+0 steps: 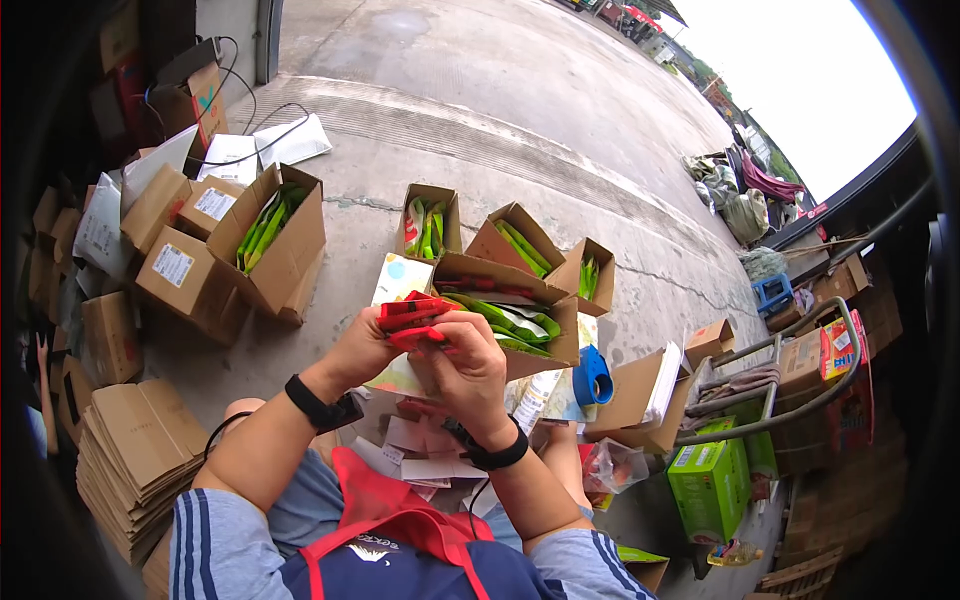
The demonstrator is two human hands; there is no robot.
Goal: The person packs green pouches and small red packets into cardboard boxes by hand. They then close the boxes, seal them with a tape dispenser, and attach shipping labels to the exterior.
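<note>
Several small red packets (411, 309) are held up between my two hands. My left hand (354, 339) grips them from the left side, and the fingers of my right hand (474, 367) pinch them from the right. Just beyond my right hand is an open cardboard box (564, 330) with green packets (525, 324) inside and some red ones along its far wall. This box rests on a printed, pale surface (399, 279). A blue tape dispenser (592, 379) lies to its right, beside a roll of labels (538, 397). My fingers hide part of the red packets.
Open boxes holding green packets stand ahead, including a small carton (596, 289), and left, a tall carton (300, 247). Flattened cardboard (142, 442) is stacked at lower left. A metal-framed cart (772, 375) and a green box (709, 480) stand right. Another person's arm (45, 390) shows far left.
</note>
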